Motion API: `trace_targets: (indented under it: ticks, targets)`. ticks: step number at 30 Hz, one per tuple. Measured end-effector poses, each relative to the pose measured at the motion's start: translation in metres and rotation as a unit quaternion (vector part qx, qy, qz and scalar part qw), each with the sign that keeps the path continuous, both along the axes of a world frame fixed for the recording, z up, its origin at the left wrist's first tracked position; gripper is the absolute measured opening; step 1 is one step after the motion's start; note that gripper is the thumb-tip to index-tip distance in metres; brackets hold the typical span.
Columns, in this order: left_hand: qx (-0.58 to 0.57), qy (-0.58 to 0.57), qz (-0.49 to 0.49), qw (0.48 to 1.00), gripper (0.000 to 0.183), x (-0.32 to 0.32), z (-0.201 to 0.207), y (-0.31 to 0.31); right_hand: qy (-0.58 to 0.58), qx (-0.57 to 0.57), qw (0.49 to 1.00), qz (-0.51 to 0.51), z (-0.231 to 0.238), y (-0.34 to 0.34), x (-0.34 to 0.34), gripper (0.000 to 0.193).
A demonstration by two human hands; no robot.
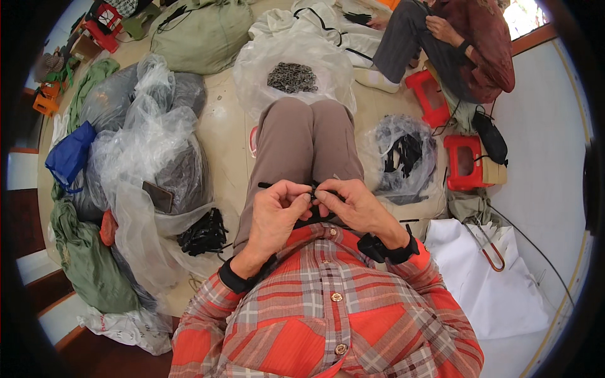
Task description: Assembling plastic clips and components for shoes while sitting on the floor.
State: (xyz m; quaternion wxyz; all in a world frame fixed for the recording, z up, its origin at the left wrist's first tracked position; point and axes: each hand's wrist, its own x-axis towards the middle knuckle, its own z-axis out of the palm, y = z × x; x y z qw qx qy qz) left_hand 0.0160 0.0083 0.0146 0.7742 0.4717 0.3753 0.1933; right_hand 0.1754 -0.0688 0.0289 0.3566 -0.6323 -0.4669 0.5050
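Above my lap, my left hand [277,211] and my right hand [353,201] meet with their fingertips pinched together. Between them is a small black piece [313,193], mostly hidden by the fingers, so its exact kind does not show. The end of a thin black strip [265,185] sticks out past my left fingers. Beyond my knees, a clear plastic bag [252,69] lies spread around a heap of small dark ring-like pieces [292,77]. Bundles of black strips lie on both sides of me: one bundle [203,233] to the left, another [403,154] in clear plastic to the right.
Large plastic-wrapped bundles [179,170] crowd the left, with a phone [158,196] on one. Red stools [463,162] stand at right, near a seated person [466,50]. White cloth [485,277] with a curved-handled tool [495,252] lies at lower right. A green sack [201,38] sits at the back.
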Motion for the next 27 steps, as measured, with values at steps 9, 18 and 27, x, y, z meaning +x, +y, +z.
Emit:
trace_targets:
  ticks: [9,18,27]
  targets:
    - [0.121,0.047,0.001,0.992,0.011,0.000,-0.003,0.001,-0.024,0.007,0.998,0.062,0.017,0.008,0.006,0.022]
    - [0.137,0.056,0.000,0.989,0.011,0.001,-0.005,0.000,-0.074,0.000,0.996,0.047,0.020,0.009,0.001,0.020]
    - [0.194,0.103,0.014,0.975,0.011,-0.001,0.001,-0.008,-0.195,0.097,0.975,0.055,0.007,0.002,-0.017,0.016]
